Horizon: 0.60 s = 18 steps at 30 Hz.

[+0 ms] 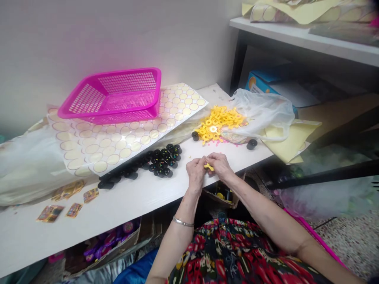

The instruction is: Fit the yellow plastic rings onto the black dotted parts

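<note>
Near the table's front edge, my left hand (196,172) and my right hand (220,167) meet, fingers closed in a pinch. Between them they hold a small yellow plastic piece (209,167), partly hidden by the fingers. Just beyond lies a heap of yellow ring-shaped plastic pieces (220,120), with tiny pink bits (217,142) scattered at its near side. One black round cap (195,136) sits at the heap's left, another black cap (252,144) to its right. Left of my hands stands a cluster of black caps (161,162) with small coloured specks inside.
A pink basket (124,98) rests on sticker sheets (112,148) at the back. Small printed cards (50,213) lie at left. A clear plastic bag (266,106) is at right, under a shelf (296,37). Open cartons, one with purple items (109,240), stand below the table.
</note>
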Tool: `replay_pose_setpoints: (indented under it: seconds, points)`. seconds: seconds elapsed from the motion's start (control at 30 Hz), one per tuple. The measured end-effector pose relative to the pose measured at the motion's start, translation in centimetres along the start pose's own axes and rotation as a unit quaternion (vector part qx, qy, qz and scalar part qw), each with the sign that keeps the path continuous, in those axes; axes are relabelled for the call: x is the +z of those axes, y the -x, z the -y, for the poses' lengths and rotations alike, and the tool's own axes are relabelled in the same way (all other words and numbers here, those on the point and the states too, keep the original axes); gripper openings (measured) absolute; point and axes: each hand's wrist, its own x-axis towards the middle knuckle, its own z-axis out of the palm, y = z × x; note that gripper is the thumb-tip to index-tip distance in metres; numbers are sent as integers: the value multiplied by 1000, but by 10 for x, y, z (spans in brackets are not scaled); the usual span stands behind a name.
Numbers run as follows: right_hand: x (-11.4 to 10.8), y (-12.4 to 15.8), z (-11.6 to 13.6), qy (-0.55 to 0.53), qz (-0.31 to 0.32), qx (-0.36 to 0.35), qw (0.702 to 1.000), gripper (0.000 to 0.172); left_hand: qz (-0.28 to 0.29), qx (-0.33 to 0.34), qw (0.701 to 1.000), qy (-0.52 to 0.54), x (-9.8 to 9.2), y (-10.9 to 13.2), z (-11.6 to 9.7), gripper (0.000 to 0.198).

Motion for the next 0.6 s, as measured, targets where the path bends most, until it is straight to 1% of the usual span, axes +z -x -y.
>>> replay_pose_setpoints:
  seconds: [0.1,0.13,0.23,0.27,0.3,0.37,0.43,0.47,0.53,0.6]
  points:
    - [-3,1,2,-6,7,13,1000,27,21,-12,999,31,-5,3,-3,40]
    - [-4,1,3,-3,9,18,1000,28,41,-12,998,42,-8,4,-5,40]
    - [-5,3,4,12,10,12,1000,29,132,9,989,64,-20,9,-9,35]
    - [-5,5,3,14,11,8,1000,29,155,16,986,65,-23,11,-10,36]
    - [-5,6,2,14,11,6,1000,29,167,20,984,62,-24,12,-10,40]
    - [-5,10,1,7,11,6,1000,30,151,25,987,46,-25,15,-10,43]
    - [-9,16,0,-7,19,9,1000,32,121,47,991,26,-22,17,-8,36]
    - [-12,19,0,-18,25,10,999,33,115,65,991,17,-21,18,-8,33]
    - [-22,26,1,-47,45,9,998,34,121,111,987,1,-20,22,-7,29]
    - [-36,35,3,-76,81,2,994,28,129,158,979,-23,-21,27,-9,29]
